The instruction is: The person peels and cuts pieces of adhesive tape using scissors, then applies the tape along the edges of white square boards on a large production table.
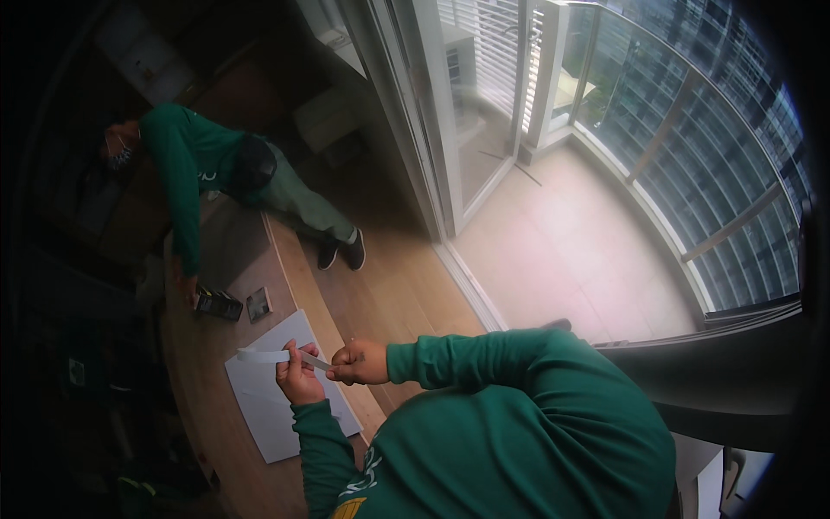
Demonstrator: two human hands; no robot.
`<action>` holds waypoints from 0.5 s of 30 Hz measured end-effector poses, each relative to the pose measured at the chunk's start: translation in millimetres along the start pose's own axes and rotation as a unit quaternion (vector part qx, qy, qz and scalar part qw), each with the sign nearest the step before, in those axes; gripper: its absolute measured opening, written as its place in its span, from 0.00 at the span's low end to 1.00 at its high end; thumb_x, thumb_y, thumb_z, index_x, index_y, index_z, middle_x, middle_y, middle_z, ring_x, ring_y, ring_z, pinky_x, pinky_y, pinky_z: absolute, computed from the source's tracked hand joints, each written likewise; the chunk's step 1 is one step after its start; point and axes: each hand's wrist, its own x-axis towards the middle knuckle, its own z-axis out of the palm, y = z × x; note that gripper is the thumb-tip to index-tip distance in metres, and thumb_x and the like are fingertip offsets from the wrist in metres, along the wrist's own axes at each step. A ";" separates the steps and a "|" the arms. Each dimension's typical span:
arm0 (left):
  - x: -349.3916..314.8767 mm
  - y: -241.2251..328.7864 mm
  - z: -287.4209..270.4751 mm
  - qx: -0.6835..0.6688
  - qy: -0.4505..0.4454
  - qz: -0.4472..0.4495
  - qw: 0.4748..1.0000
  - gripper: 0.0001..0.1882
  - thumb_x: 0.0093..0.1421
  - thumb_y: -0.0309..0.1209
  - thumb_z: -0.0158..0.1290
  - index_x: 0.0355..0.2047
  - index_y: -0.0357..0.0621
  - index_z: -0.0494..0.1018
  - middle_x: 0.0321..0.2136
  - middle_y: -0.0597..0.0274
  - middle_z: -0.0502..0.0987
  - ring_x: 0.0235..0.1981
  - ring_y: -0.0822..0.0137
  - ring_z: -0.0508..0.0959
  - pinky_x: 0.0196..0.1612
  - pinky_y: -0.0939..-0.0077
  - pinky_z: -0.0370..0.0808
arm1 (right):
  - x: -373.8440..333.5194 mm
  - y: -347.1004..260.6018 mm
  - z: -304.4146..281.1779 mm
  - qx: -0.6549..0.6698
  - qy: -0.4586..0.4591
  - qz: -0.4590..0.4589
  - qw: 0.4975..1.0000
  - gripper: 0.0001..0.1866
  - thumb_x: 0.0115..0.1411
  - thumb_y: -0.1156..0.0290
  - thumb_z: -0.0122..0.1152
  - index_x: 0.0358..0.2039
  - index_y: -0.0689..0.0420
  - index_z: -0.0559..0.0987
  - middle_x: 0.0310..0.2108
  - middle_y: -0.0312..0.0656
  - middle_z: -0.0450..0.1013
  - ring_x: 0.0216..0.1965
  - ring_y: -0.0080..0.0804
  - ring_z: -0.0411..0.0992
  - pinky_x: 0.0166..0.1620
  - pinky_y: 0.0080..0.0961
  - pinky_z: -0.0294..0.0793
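A narrow white strip (262,355) is stretched between my hands, its free end curling out to the left. My left hand (300,381) has its fingers closed around the strip's middle. At the other end, my right hand (360,362) pinches the strip between thumb and fingers. Both hands are above a flat white panel (259,419), which lies on the wooden table (199,394) and reaches its right edge. What the strip is made of I cannot make out.
Across the table a co-worker in green (194,147) leans over, one hand at a dark box (218,304). Beside the box lies a small square piece (258,304). To the right, a glass door (484,112) stands open onto a balcony (571,233) with a glass railing.
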 end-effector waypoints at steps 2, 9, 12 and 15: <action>9.1 4.4 -18.1 0.011 0.034 0.011 0.999 0.17 0.65 0.34 0.51 0.49 0.36 0.71 0.32 0.52 0.78 0.35 0.62 0.78 0.44 0.67 0.76 | -9.7 -15.0 0.2 0.061 -0.011 0.007 0.998 0.20 0.64 0.58 0.55 0.19 0.57 0.73 0.15 0.29 0.66 0.17 0.19 0.62 0.23 0.21 0.63; 35.1 22.5 -107.4 0.045 0.154 0.069 0.985 0.21 0.65 0.40 0.51 0.51 0.37 0.70 0.33 0.52 0.77 0.37 0.62 0.77 0.44 0.67 0.76 | -35.0 -53.0 -2.3 0.159 -0.083 0.039 0.983 0.20 0.64 0.59 0.56 0.17 0.55 0.72 0.14 0.28 0.63 0.16 0.15 0.57 0.20 0.18 0.56; 37.5 39.8 -146.0 0.061 0.170 0.079 0.980 0.22 0.65 0.41 0.51 0.52 0.37 0.69 0.35 0.51 0.77 0.38 0.62 0.77 0.43 0.68 0.76 | -40.2 -62.1 -6.0 0.167 -0.108 0.030 0.980 0.19 0.62 0.60 0.57 0.17 0.55 0.73 0.13 0.29 0.65 0.15 0.16 0.58 0.19 0.19 0.56; 35.1 54.3 -186.0 0.079 0.185 0.082 0.976 0.25 0.65 0.44 0.51 0.55 0.38 0.68 0.38 0.49 0.76 0.40 0.60 0.77 0.45 0.66 0.76 | -44.8 -70.6 -9.0 0.165 -0.140 0.026 0.976 0.19 0.63 0.61 0.57 0.17 0.56 0.73 0.13 0.29 0.64 0.15 0.15 0.58 0.19 0.18 0.55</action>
